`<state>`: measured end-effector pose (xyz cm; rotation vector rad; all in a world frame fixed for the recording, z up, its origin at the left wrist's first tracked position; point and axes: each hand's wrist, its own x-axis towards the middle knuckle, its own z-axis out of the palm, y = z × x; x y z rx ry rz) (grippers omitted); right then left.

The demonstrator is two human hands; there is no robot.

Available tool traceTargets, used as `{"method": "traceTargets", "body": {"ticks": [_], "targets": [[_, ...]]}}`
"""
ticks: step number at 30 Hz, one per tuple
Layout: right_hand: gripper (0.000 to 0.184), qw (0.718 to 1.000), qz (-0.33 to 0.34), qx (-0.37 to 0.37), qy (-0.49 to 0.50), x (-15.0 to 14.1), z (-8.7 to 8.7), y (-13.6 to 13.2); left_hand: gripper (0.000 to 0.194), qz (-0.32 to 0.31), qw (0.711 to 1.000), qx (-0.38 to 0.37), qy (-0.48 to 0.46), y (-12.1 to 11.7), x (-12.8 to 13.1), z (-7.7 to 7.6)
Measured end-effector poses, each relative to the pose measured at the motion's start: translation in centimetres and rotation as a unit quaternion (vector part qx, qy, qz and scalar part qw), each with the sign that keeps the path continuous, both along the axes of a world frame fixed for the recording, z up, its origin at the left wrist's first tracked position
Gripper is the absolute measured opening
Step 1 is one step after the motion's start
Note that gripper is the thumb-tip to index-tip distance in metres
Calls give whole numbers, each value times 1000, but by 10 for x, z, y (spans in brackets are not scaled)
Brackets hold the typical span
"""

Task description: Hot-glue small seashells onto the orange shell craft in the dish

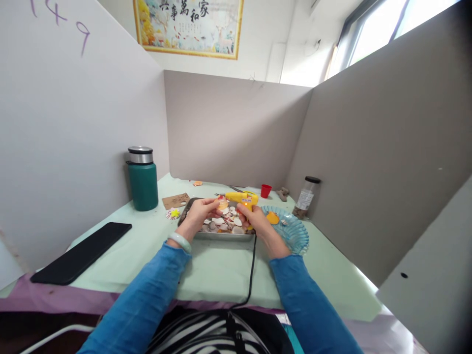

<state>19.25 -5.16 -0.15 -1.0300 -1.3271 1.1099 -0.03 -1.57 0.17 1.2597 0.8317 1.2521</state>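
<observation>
My right hand [259, 221] is wrapped around the handle of a yellow hot glue gun [241, 197]. The gun's nozzle points left, toward my other hand. Between the fingertips of my left hand [199, 212] is a small orange and red shell piece [221, 202], held close to the nozzle; its exact shape is hard to make out. Both hands are above a metal tray [224, 237] filled with white and brownish seashells [218, 221]. A black cord [252, 270] runs from the gun down over the table's front edge.
Right of the tray lies a blue fluted plate [298, 233] bearing an orange shell [273, 218]. A red cup [266, 191] and a lidded jar [307, 197] stand behind it. Leftward are brown cardboard [175, 200], a green bottle [142, 184] and a black pad [83, 253]. Grey partitions [236, 128] enclose the table.
</observation>
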Motion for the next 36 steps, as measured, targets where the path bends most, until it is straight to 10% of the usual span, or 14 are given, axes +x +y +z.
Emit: {"method": "traceTargets", "body": {"ticks": [36], "targets": [[44, 998, -15, 24, -51, -1, -5, 5, 43, 6, 1000, 17, 20, 1, -1, -1]]}}
